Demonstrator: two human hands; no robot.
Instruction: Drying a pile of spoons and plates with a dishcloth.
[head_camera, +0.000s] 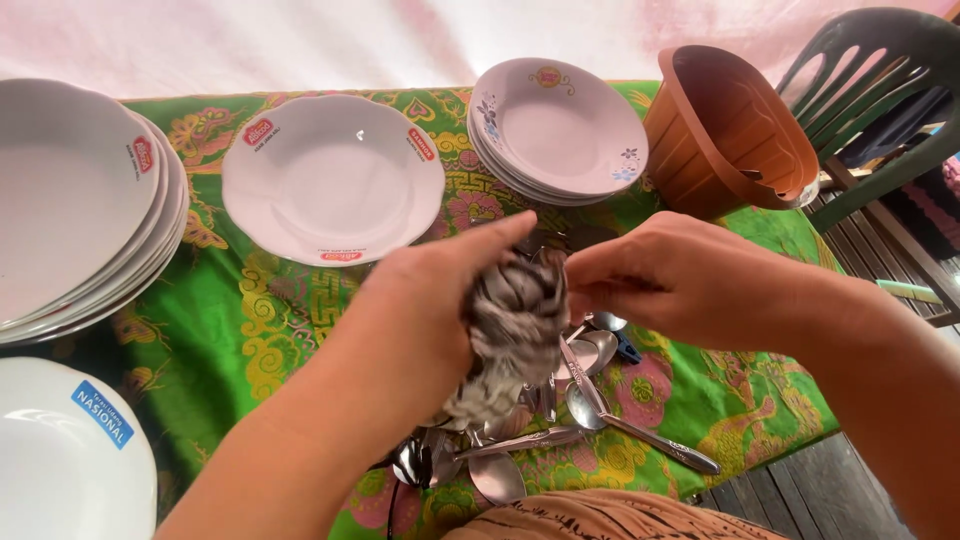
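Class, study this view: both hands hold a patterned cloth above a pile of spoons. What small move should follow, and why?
Probably the right hand draws out whatever the cloth is wrapped around. The left hand grips the bunched cloth, the right pinches at its edge, and spoons lie loose below.

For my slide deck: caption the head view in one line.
Left hand and right hand hold a patterned cloth over a pile of spoons beside white plates.

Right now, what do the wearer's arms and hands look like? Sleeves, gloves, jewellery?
Both forearms are bare up to the frame edge: no sleeves in view. The left hand and right hand have no gloves, and no rings, watch or bracelets show. No markings visible.
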